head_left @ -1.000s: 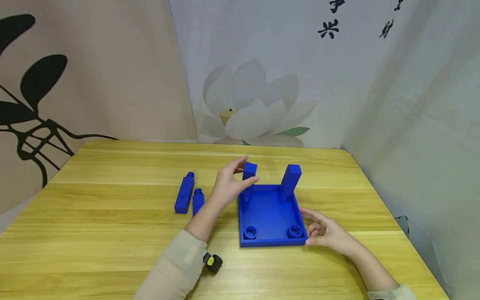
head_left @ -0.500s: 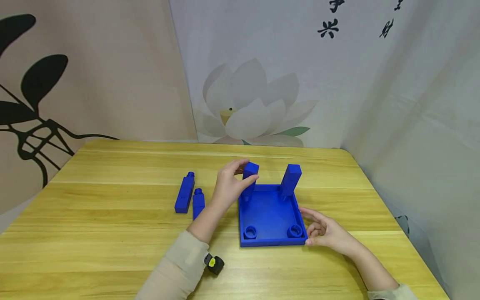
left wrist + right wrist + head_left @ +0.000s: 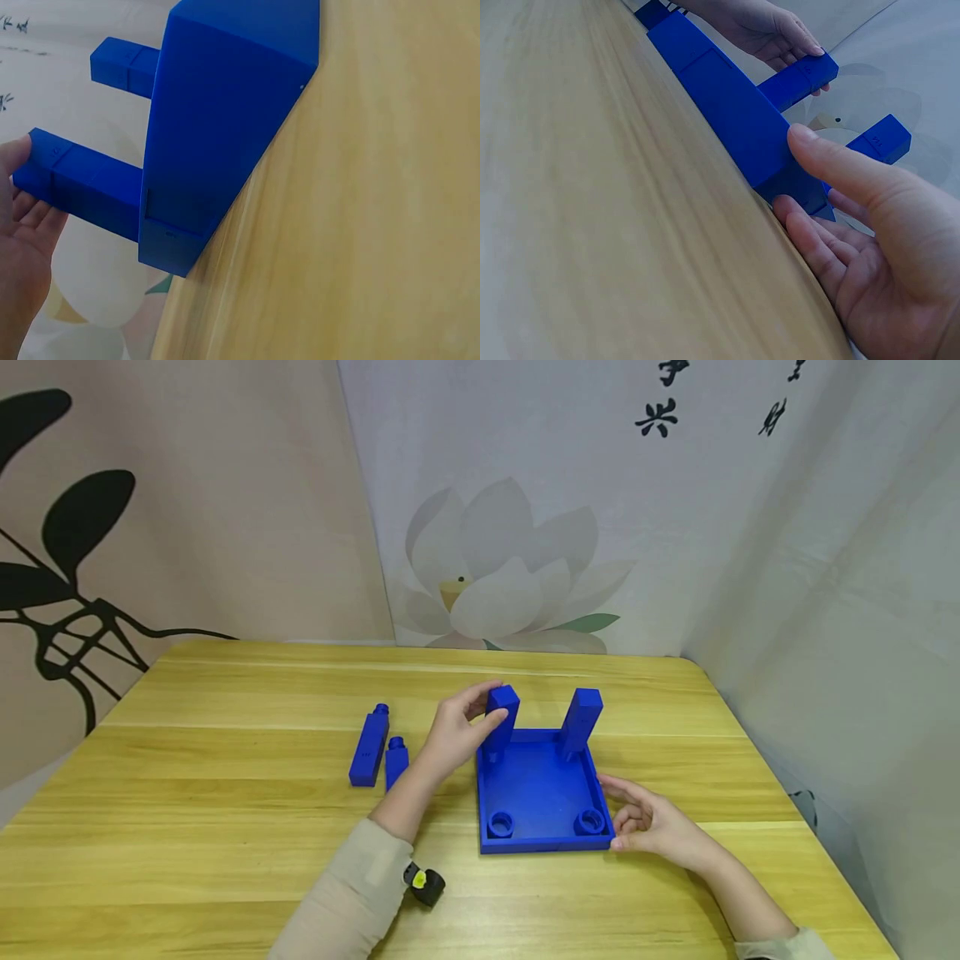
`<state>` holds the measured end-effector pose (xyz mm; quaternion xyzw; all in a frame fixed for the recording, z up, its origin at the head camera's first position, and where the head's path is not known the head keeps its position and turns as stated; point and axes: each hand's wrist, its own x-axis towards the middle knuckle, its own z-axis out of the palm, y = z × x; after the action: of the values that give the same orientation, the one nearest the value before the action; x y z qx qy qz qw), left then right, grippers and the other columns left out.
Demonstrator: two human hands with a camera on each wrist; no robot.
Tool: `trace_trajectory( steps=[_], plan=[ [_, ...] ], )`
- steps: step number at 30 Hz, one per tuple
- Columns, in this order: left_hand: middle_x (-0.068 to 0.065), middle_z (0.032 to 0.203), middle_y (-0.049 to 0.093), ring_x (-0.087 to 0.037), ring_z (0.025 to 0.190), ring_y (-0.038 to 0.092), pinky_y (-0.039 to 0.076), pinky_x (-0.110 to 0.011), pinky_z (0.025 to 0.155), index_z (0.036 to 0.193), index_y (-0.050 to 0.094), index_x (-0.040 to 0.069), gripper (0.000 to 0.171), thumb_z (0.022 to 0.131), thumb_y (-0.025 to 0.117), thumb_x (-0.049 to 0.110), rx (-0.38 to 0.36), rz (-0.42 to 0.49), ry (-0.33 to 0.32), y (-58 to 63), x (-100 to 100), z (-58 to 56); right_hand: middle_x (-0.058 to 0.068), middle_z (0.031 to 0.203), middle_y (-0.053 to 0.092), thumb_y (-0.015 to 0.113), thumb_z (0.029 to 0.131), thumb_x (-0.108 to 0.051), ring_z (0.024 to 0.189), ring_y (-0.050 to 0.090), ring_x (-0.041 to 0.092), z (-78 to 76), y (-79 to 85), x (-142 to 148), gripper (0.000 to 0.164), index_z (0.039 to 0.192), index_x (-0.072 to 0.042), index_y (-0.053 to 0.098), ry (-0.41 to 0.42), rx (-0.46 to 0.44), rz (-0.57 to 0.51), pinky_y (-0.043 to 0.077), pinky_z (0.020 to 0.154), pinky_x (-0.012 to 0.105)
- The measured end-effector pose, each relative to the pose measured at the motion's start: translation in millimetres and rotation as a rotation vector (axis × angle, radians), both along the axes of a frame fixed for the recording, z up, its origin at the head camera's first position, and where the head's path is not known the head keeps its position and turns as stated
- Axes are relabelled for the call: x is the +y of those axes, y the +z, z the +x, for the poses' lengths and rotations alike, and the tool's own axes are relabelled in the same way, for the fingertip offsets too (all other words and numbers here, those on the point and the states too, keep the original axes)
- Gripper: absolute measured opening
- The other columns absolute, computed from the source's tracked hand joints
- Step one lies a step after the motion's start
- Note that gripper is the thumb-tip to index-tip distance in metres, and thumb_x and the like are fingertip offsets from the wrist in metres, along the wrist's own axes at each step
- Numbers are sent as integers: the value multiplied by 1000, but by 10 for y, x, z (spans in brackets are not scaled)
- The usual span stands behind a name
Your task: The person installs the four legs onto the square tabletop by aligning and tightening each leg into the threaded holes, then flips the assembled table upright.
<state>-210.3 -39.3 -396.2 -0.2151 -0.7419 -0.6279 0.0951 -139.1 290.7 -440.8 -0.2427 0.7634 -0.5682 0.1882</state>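
Observation:
A shallow blue square base [image 3: 536, 789] with a raised rim lies on the table, round threaded sockets in its two near corners. My left hand [image 3: 456, 731] pinches the top of a blue square leg [image 3: 501, 727] between thumb and fingers. That leg stands at the base's far left corner; how deep it sits in its socket is hidden. Another blue leg [image 3: 581, 722] stands, slightly tilted, at the far right corner. My right hand [image 3: 660, 832] holds the base's right side near the front corner, thumb at the corner, index finger along the side, other fingers curled.
Two more blue legs, one longer-looking leg [image 3: 369, 747] and one partly hidden leg [image 3: 397, 762] behind my left forearm, lie with threaded ends pointing away. The wooden table [image 3: 225, 827] ends at a printed curtain [image 3: 525, 510] behind and beside it.
The leg in my left hand has turned a little and its top has shifted slightly right. My left fingers have moved with it. The right hand and the base have stayed put.

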Motion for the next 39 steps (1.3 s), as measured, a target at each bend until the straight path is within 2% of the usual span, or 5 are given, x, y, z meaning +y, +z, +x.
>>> trace_trajectory(
  steps=[8,15,21,28,39],
  plan=[
    [-16,115,64,-25,109,59,45,-39,97,134,53,2,41,95,61,10,-50,10,-46,54,-38,23,31,144,32,77,79,-2,87,60,18,-8,-7,4,84,148,-1,29,0,-2,12,54,74,29],
    [-10,119,63,-21,111,58,44,-40,99,136,52,5,46,93,65,14,1,-26,-20,35,-31,24,32,143,32,77,79,-3,86,60,17,-3,-22,3,85,148,0,28,1,7,8,54,74,29],
    [-6,121,62,-21,108,57,46,-44,95,131,55,4,52,85,75,18,105,-95,92,59,19,35,34,141,33,76,79,0,86,60,17,-2,-27,-3,83,147,3,29,8,33,-1,54,74,28],
    [-6,108,63,-21,95,58,51,-46,84,118,63,5,45,79,80,20,117,-121,213,58,60,48,34,141,32,76,79,0,86,60,17,-2,-29,-3,84,147,2,28,6,28,1,54,73,28],
    [-5,107,66,-17,95,63,51,-42,87,118,66,5,39,83,75,17,134,-100,140,15,5,-6,33,142,32,76,79,-1,85,60,17,7,-17,-11,83,147,2,29,-4,27,16,54,73,28]
  ],
)
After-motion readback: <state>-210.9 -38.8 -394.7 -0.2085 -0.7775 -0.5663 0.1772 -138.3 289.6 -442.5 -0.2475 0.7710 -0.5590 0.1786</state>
